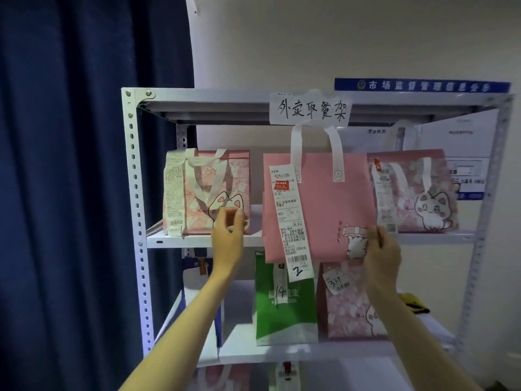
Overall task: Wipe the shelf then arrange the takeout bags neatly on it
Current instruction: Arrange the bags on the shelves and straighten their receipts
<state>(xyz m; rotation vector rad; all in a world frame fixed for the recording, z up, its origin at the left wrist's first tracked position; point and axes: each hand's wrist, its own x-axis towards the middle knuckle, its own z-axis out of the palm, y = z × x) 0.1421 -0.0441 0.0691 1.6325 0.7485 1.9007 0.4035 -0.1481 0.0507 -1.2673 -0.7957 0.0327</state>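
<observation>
A plain pink takeout bag (pixel 332 201) with white handles and a long receipt hangs in front of the middle shelf (pixel 180 240). My right hand (pixel 382 252) pinches its lower right corner. My left hand (pixel 228 230) hovers near the shelf's front edge with fingers loosely curled and nothing in it, just in front of a pink cat-print bag (pixel 208 190) that stands at the shelf's left. A second cat-print bag (pixel 414 193) stands at the right of the same shelf.
On the lower shelf stand a green and white bag (pixel 284 306) and another pink cat bag (pixel 349 303); a yellow cloth (pixel 414 301) lies to their right. A dark blue curtain (pixel 70 193) hangs left of the white metal rack. A paper sign (pixel 310 108) is taped to the top rail.
</observation>
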